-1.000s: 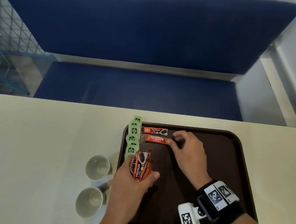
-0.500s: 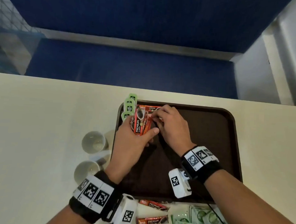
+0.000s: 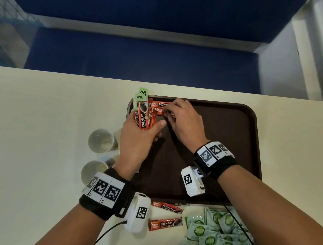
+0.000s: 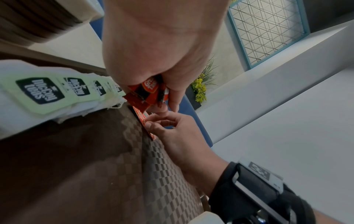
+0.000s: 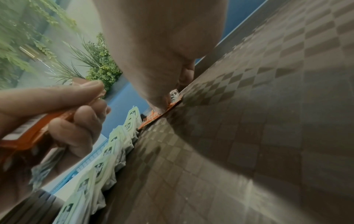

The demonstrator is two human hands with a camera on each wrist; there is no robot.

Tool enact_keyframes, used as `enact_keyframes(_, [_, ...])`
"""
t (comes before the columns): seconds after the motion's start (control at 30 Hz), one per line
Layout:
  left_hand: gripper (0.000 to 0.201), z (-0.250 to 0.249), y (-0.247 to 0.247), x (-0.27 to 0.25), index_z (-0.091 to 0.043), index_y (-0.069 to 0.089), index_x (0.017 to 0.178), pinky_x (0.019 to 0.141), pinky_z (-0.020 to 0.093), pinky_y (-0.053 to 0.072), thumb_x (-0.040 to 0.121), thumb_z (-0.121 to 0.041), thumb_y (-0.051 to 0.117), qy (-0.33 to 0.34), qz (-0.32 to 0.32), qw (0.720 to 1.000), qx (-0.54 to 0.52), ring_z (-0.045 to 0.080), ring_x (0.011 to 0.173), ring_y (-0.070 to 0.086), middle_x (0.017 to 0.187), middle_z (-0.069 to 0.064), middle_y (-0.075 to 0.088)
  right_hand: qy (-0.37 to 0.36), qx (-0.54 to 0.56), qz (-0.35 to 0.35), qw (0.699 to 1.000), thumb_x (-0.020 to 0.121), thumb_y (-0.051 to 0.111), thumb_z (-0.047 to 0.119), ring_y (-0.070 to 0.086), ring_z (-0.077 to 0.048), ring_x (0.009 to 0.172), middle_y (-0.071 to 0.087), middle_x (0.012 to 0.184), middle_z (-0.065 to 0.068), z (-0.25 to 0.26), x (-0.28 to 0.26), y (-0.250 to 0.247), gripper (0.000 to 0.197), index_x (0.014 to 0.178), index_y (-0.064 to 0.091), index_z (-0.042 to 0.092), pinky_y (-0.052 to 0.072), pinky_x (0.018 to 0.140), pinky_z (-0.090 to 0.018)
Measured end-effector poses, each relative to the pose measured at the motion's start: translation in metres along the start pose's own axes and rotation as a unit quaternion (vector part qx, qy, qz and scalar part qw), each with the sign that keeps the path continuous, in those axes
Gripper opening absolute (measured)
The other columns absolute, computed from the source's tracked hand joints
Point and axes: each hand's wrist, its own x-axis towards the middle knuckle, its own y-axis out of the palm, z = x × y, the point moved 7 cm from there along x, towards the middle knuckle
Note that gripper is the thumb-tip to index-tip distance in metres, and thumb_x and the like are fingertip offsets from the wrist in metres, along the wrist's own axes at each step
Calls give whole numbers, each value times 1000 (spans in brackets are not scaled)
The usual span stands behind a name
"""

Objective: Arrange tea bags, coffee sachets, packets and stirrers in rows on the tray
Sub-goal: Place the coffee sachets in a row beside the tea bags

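My left hand (image 3: 138,138) grips a bunch of red coffee sachets (image 3: 144,118) upright over the left side of the brown tray (image 3: 238,143). A row of green-tagged tea bags (image 4: 40,91) runs along the tray's left edge. Two red sachets (image 3: 160,104) lie flat across the tray's far left corner. My right hand (image 3: 182,121) pinches the end of a red sachet (image 4: 145,122) lying on the tray floor there; its fingertips (image 4: 151,125) hold the sachet's edge. In the right wrist view that sachet (image 5: 161,115) lies under my fingers.
Two white cups (image 3: 101,140) stand on the cream table left of the tray. Near the front edge lie two more red sachets (image 3: 165,224) and a heap of green-and-white tea packets (image 3: 215,234). A blue bench (image 3: 141,53) is beyond the table.
The view has tilted down and both wrists came into sight. My left hand carried its bunch of sachets up to the far left corner, beside my right hand, which stays on the laid sachets.
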Motion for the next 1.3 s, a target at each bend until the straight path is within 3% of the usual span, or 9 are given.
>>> enact_keyframes(0.77, [42, 7, -5, -4, -18, 66, 124, 63, 16, 59, 90, -31, 87, -2, 2, 1000, -7, 11, 73, 78, 91, 1, 80, -13, -11, 2, 1000, 105, 64, 29, 54, -19, 121, 61, 121, 4, 5, 3, 4, 23, 126, 72, 26, 59, 71, -41])
enact_keyframes(0.93, [39, 5, -4, -4, -20, 67, 121, 66, 25, 64, 90, -32, 87, -2, 19, 1000, -12, 16, 73, 79, 90, 3, 80, 7, 56, -33, 998, 105, 65, 33, 59, -11, 111, 60, 115, 9, 5, 0, -10, 17, 120, 72, 27, 59, 78, -39])
enact_keyframes(1.03, [37, 3, 0, -2, -19, 68, 120, 69, 37, 67, 91, -29, 88, -1, 44, 999, -16, 22, 73, 80, 90, 5, 81, 38, 257, -12, 966, 103, 70, 33, 68, -6, 103, 71, 109, 13, 7, -3, -20, 14, 112, 76, 25, 59, 88, -37])
enact_keyframes(1.07, [36, 2, 2, -2, -18, 68, 120, 69, 39, 68, 91, -28, 87, 0, 54, 998, -15, 24, 73, 80, 90, 5, 81, 55, 326, 30, 943, 103, 70, 36, 70, -6, 102, 75, 110, 10, 10, -5, -21, 17, 114, 77, 24, 59, 87, -34])
enact_keyframes(1.13, [32, -2, 5, -2, -18, 69, 119, 69, 40, 68, 93, -26, 85, 3, 70, 997, -11, 26, 73, 80, 89, 5, 82, 92, 428, 121, 891, 102, 72, 36, 74, -4, 95, 78, 112, 4, 17, -15, -20, 25, 121, 75, 21, 57, 73, -21])
enact_keyframes(1.2, [26, -5, 7, -2, -19, 70, 117, 70, 41, 69, 95, -24, 83, 9, 86, 996, -11, 27, 74, 80, 88, 5, 82, 106, 461, 160, 866, 98, 78, 28, 75, -7, 85, 78, 114, -4, 21, -23, -19, 33, 128, 73, 16, 54, 61, -17])
enact_keyframes(1.3, [28, -6, 11, -4, -21, 70, 118, 70, 32, 67, 94, -26, 84, 5, 109, 994, -16, 23, 77, 80, 91, 3, 82, 116, 463, 143, 867, 94, 82, 21, 75, -17, 81, 78, 109, -8, 13, -24, -18, 33, 125, 73, 14, 56, 63, -24])
